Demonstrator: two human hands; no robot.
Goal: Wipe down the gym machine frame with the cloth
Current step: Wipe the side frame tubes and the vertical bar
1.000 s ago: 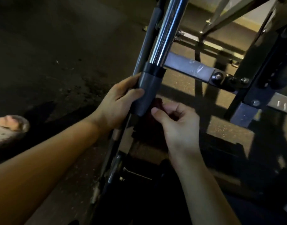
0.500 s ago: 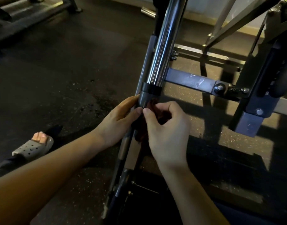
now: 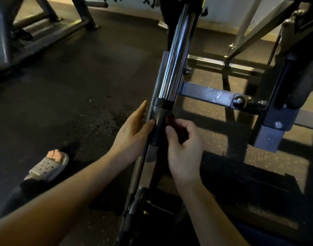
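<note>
Our left hand point(image 3: 132, 134) lies along the left side of the machine frame point(image 3: 207, 95), fingers straight & close together, thumb touching the dark sleeve point(image 3: 158, 128) under the chrome tube point(image 3: 177, 59); it grips nothing. Our right hand point(image 3: 185, 148) is curled, thumb & fingertips pinching the cloth point(image 3: 172, 121), a dark red wad pressed to the sleeve's right side and mostly hidden by the hand & shadow. Risks, as we judge them: the pinch takes only a small bit of cloth, so a hard rub could pull it free and drop it to the floor point(image 3: 81, 77) or into the linkage nearer us. A wad that small prob. covers only a narrow strip, so the far side of the sleeve may get missed. Dim light hides leftover grime. Both thumbs sit just below the collar where the tube enters the sleeve, so if the tube slides, skin could get nipped. The cloth could also snag on the bolt heads point(image 3: 238, 100) to the right. Count: 2 hands, 1 cloth, 1 chrome tube, 1 sleeve, 2 bolt heads plainly seen, 1 sandalled foot point(image 3: 49, 166) near left, 1 other machine point(image 3: 28, 32) far left.
</note>
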